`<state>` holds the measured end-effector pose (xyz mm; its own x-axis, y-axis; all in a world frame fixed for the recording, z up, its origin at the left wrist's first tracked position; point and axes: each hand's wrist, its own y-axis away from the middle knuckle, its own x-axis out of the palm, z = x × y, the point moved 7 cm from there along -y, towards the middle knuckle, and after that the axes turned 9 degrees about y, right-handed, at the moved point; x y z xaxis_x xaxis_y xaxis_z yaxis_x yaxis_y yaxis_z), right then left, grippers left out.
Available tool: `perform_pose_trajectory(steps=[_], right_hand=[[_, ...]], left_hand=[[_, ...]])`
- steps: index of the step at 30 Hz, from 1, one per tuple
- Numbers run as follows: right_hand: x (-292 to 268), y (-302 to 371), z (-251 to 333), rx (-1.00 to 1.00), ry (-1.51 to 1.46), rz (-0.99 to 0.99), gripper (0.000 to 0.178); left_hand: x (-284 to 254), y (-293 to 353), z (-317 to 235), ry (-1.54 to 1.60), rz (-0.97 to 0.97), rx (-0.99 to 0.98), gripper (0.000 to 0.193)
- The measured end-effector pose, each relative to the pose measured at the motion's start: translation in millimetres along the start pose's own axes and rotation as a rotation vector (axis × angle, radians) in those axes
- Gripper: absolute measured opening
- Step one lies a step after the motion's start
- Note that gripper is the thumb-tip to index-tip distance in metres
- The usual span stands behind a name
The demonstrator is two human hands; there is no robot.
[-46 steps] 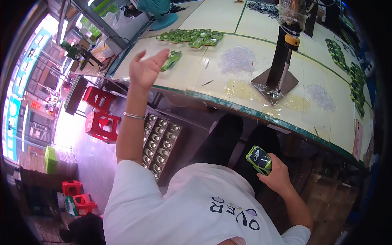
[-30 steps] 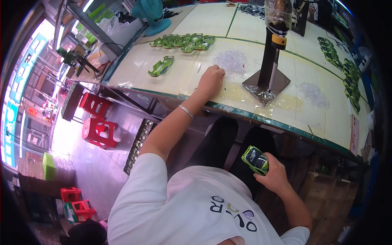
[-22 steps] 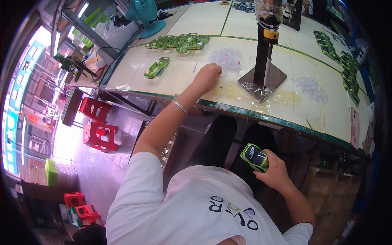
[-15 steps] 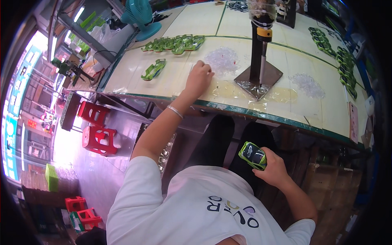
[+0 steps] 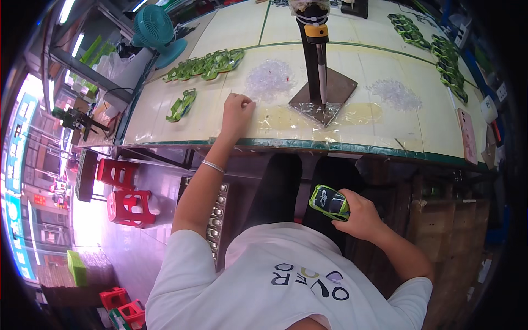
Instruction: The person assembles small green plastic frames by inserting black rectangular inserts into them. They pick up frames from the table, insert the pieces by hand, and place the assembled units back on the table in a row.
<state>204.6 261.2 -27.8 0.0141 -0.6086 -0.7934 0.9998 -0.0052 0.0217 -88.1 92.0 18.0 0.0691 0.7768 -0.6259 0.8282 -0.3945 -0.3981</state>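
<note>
While left hand (image 5: 236, 110) rests curled on table (image 5: 181, 132), fingertips just short of clear bits (image 5: 269, 77) lying far-right of them; right hand (image 5: 357, 214), below near edge, gripping green toy car (image 5: 329, 202), long axis left-right.

bright daylight from left, fisheye-bent edges, sharp

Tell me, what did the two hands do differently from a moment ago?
The left hand was raised open in the air beside the table; it came down onto the pale yellow tabletop and now rests curled beside the pile of small clear plastic pieces. The right hand stayed low under the table edge, holding the small green toy car all along. The black upright press stand kept its place.
</note>
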Motion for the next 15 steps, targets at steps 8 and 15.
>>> perform_pose_trajectory(steps=[8, 15], right_hand=[[1.9, -0.4, -3.8, -0.022, -0.008, -0.007, 0.055], [-2.0, -0.3, -3.6, -0.016, -0.001, -0.016, 0.053]], left_hand=[[1.9, 10.1, -19.6, -0.244, -0.075, 0.234, 0.006], [3.1, 16.9, -18.3, -0.228, -0.051, 0.208, 0.005]])
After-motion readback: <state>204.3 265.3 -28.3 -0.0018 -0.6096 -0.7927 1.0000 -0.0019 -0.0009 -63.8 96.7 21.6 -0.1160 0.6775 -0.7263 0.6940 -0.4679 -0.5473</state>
